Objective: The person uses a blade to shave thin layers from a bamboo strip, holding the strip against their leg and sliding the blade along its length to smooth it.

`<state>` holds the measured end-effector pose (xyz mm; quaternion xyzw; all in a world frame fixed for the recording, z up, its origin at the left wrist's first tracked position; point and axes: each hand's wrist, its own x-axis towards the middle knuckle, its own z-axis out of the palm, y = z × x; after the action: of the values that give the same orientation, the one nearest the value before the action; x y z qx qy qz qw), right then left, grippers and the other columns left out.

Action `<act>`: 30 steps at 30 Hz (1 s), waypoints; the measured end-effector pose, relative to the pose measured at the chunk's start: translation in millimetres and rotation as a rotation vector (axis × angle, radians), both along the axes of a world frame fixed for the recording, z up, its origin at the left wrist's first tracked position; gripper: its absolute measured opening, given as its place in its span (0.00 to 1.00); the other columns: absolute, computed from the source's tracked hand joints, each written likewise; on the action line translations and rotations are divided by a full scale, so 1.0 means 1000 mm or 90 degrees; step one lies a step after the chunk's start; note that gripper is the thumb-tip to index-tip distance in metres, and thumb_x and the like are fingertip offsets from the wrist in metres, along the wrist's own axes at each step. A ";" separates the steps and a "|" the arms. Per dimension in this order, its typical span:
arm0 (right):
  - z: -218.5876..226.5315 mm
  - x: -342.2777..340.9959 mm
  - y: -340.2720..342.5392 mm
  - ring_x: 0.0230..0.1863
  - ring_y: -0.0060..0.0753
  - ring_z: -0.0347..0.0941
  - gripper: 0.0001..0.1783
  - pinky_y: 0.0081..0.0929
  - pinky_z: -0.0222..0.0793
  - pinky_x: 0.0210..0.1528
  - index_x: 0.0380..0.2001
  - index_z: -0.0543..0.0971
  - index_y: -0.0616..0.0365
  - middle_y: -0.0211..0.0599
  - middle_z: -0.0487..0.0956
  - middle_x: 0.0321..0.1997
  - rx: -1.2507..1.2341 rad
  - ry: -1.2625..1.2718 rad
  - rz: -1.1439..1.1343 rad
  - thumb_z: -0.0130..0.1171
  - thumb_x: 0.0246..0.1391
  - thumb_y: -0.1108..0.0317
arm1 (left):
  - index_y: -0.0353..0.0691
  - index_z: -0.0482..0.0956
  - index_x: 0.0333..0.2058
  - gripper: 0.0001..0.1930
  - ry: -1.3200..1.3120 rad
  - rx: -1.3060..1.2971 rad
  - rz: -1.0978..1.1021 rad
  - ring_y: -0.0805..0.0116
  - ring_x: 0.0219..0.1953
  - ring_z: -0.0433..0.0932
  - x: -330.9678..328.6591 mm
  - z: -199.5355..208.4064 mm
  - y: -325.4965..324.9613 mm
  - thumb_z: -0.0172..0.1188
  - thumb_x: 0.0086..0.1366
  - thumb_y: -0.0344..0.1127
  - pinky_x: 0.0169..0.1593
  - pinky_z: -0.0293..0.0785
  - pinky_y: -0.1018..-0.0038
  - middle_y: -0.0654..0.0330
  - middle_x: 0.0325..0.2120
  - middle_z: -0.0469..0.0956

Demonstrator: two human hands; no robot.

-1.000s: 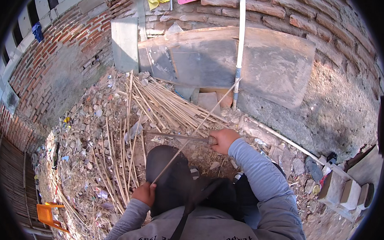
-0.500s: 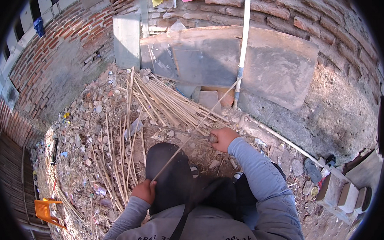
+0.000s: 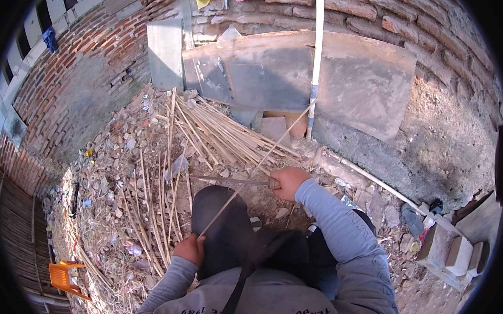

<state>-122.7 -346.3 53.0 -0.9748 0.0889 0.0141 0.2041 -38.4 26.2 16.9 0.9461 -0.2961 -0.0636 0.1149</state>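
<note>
My left hand [image 3: 189, 249], low beside my left knee, is closed round the near end of a long thin bamboo strip [image 3: 285, 135]. The strip slants over the knee, up and to the right, as far as the white pipe. In my right hand [image 3: 291, 183] is the short wooden handle of a long-bladed knife [image 3: 223, 180]. Its narrow blade points left, just beyond the knee, and crosses the strip in view; whether they touch I cannot tell. Past the blade lies a heap of split bamboo strips [image 3: 224, 131].
More bamboo strips [image 3: 150, 209] lie on the rubble-strewn ground at left. A white pipe [image 3: 317, 59] stands before a leaning grey board [image 3: 359, 83] and a brick wall. An orange chair [image 3: 64, 278] is at lower left, stacked blocks [image 3: 445, 249] at right.
The knife has come slightly nearer and to the left, and its blade lies more level. My left hand keeps its hold on the bamboo strip.
</note>
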 end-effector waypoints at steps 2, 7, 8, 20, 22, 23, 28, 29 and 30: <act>-0.008 0.001 -0.012 0.42 0.55 0.77 0.18 0.47 0.72 0.46 0.38 0.78 0.53 0.49 0.81 0.37 0.004 -0.019 -0.008 0.62 0.44 0.58 | 0.37 0.73 0.29 0.18 0.000 0.003 0.001 0.37 0.27 0.78 0.000 0.001 -0.002 0.49 0.69 0.48 0.33 0.73 0.47 0.41 0.21 0.77; -0.024 -0.002 -0.019 0.37 0.58 0.77 0.17 0.49 0.72 0.41 0.34 0.77 0.56 0.52 0.80 0.30 0.032 -0.116 -0.002 0.63 0.48 0.55 | 0.38 0.72 0.28 0.18 -0.004 0.008 -0.007 0.37 0.27 0.78 0.000 0.003 -0.004 0.50 0.69 0.48 0.33 0.73 0.47 0.41 0.21 0.77; -0.025 -0.002 -0.018 0.37 0.58 0.77 0.17 0.49 0.72 0.41 0.34 0.77 0.56 0.52 0.80 0.30 0.032 -0.117 -0.004 0.63 0.48 0.55 | 0.38 0.72 0.28 0.18 -0.006 0.006 -0.004 0.37 0.27 0.78 0.000 0.001 -0.002 0.50 0.69 0.48 0.33 0.73 0.47 0.41 0.20 0.77; 0.006 -0.005 0.003 0.40 0.55 0.77 0.15 0.48 0.73 0.44 0.35 0.77 0.53 0.48 0.81 0.33 0.016 -0.022 0.025 0.63 0.44 0.59 | 0.39 0.72 0.27 0.18 -0.029 -0.018 -0.017 0.38 0.26 0.77 0.003 -0.009 0.003 0.51 0.68 0.47 0.32 0.72 0.47 0.42 0.19 0.76; 0.001 -0.004 -0.001 0.39 0.56 0.77 0.16 0.49 0.73 0.44 0.35 0.77 0.53 0.49 0.80 0.32 0.014 -0.014 0.015 0.63 0.44 0.58 | 0.39 0.72 0.27 0.18 -0.032 -0.016 -0.020 0.38 0.26 0.78 0.004 -0.007 0.001 0.51 0.68 0.47 0.32 0.72 0.47 0.42 0.19 0.76; -0.003 -0.004 -0.003 0.39 0.56 0.77 0.16 0.49 0.73 0.44 0.35 0.77 0.53 0.49 0.80 0.32 0.014 -0.014 0.015 0.63 0.44 0.58 | 0.38 0.72 0.27 0.18 -0.023 -0.009 -0.014 0.38 0.26 0.78 0.004 -0.006 0.000 0.51 0.68 0.47 0.32 0.73 0.47 0.42 0.20 0.76; -0.010 -0.001 -0.005 0.39 0.56 0.77 0.16 0.49 0.73 0.43 0.34 0.77 0.54 0.48 0.80 0.32 0.004 -0.029 0.014 0.63 0.44 0.57 | 0.38 0.74 0.27 0.18 -0.024 -0.008 -0.007 0.38 0.27 0.78 0.001 0.001 -0.003 0.51 0.68 0.47 0.34 0.73 0.48 0.42 0.22 0.77; -0.010 -0.001 -0.005 0.39 0.56 0.77 0.16 0.49 0.73 0.43 0.34 0.77 0.54 0.48 0.80 0.32 0.004 -0.030 0.015 0.63 0.44 0.57 | 0.38 0.74 0.27 0.18 -0.019 -0.005 -0.005 0.38 0.27 0.78 0.001 0.002 -0.003 0.51 0.68 0.47 0.34 0.73 0.48 0.43 0.22 0.77; -0.010 -0.001 -0.004 0.39 0.56 0.77 0.16 0.49 0.73 0.43 0.33 0.76 0.54 0.49 0.80 0.32 0.011 -0.031 0.013 0.63 0.44 0.57 | 0.38 0.74 0.27 0.18 -0.013 -0.002 -0.004 0.38 0.28 0.78 0.001 0.003 -0.003 0.51 0.68 0.47 0.34 0.73 0.48 0.43 0.23 0.77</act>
<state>-123.6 -350.5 42.9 -0.9739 0.0740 -0.0064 0.2146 -37.3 22.8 19.9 0.9457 -0.3000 -0.0537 0.1131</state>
